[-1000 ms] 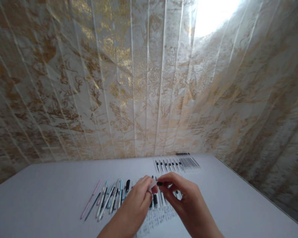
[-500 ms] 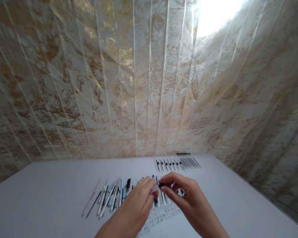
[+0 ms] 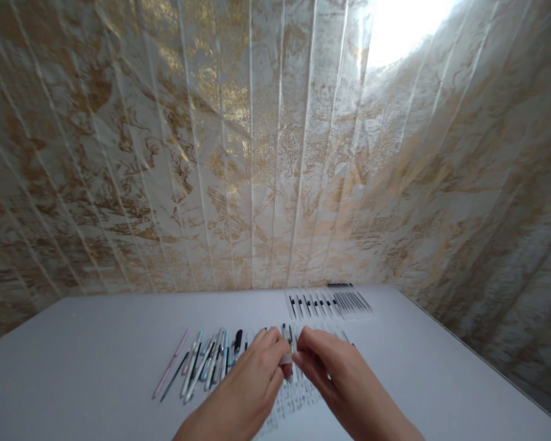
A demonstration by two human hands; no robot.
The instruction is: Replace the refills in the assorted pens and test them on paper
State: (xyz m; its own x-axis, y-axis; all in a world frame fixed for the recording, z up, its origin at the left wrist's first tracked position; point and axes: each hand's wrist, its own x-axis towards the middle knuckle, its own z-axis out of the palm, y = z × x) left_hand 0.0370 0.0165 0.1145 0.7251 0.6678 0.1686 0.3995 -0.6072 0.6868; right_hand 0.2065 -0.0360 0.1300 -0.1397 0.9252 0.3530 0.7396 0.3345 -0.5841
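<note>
My left hand [image 3: 257, 367] is closed around a pale, translucent pen part [image 3: 285, 359], whose end shows between thumb and fingers. Close beside it, my right hand [image 3: 328, 361] is closed, its fingertips pinched near the end of that part. Whatever those fingertips hold is hidden behind the hand. Beneath both hands lies a sheet of paper covered in handwriting [image 3: 298, 397]. Several pens and clear pen parts, partly covered by my hands, lie just beyond the sheet.
Left of my hands, a loose bunch of pens [image 3: 206, 364] lies on the white table [image 3: 82, 367], with a pink pen [image 3: 172, 362] at its outer side. Black-tipped pen parts [image 3: 313, 304] and thin refills [image 3: 352, 302] stand in rows further back. A gold-patterned curtain [image 3: 239, 184] hangs behind.
My right hand has turned over, knuckles upward, and the black piece seen in its fingertips is now out of sight. The left hand stays nearly in place with the pale part.
</note>
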